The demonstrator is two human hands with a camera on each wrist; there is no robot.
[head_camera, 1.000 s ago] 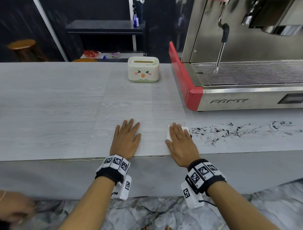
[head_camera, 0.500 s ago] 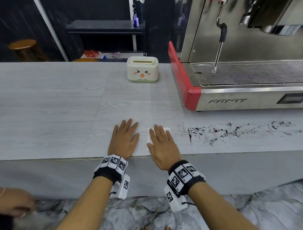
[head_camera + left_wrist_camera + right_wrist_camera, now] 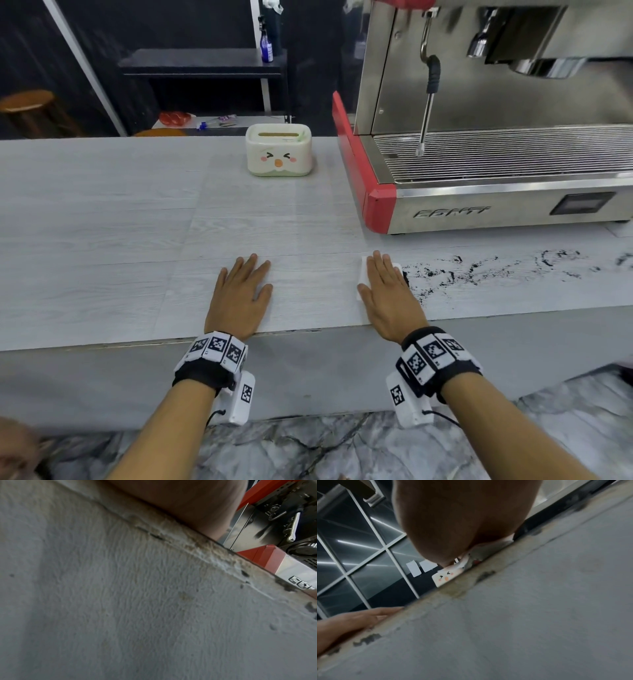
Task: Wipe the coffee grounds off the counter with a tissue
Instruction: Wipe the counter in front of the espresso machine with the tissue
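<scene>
Beyond your fingertips a dark wall [image 3: 102, 51] backs the room, with a black shelf [image 3: 202, 63] against it. Far off to your left stands a round wooden stool [image 3: 27, 102]. Beneath your wrists lies grey marble-veined floor [image 3: 308, 445]. White-framed glass panels [image 3: 359, 550] reflect strip lights.

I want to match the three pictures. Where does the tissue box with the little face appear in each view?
Head view: the tissue box stands on the counter, upper middle, left of the coffee machine.
Left wrist view: not in it.
Right wrist view: its face peeks over the counter edge, left of centre, below the right hand.
Shared landmark: the counter's front edge.
</scene>
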